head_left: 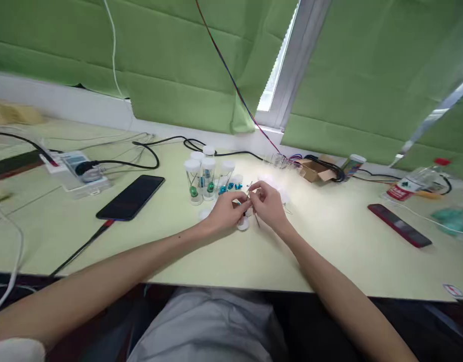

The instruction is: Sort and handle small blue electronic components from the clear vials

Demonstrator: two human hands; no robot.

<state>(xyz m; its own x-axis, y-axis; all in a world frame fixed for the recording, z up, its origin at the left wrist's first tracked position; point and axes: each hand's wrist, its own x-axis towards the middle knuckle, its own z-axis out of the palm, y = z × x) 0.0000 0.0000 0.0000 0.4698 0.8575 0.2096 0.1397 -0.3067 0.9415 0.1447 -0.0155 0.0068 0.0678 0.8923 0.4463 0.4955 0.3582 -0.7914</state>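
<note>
Thin wire (pixel 257 220) pinched between left hand (pixel 227 211) and right hand (pixel 268 205); capped vials (pixel 208 178) just beyond, dark phone (pixel 131 197) farther left.

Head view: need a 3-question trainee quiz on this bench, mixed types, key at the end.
1. Multiple choice. Which of these lies on the table to the left of the clear capped vials?
A) Open cardboard box
B) Black phone
C) Patterned tube
2. True or false: the person's hands are at opposite ends of the table.
3. Fill in: the clear bottle toward the right end of the table has a ____ cap.

Key:
1. B
2. False; the left hand and right hand are close together, fingertips at a thin wire-like piece.
3. red
</note>
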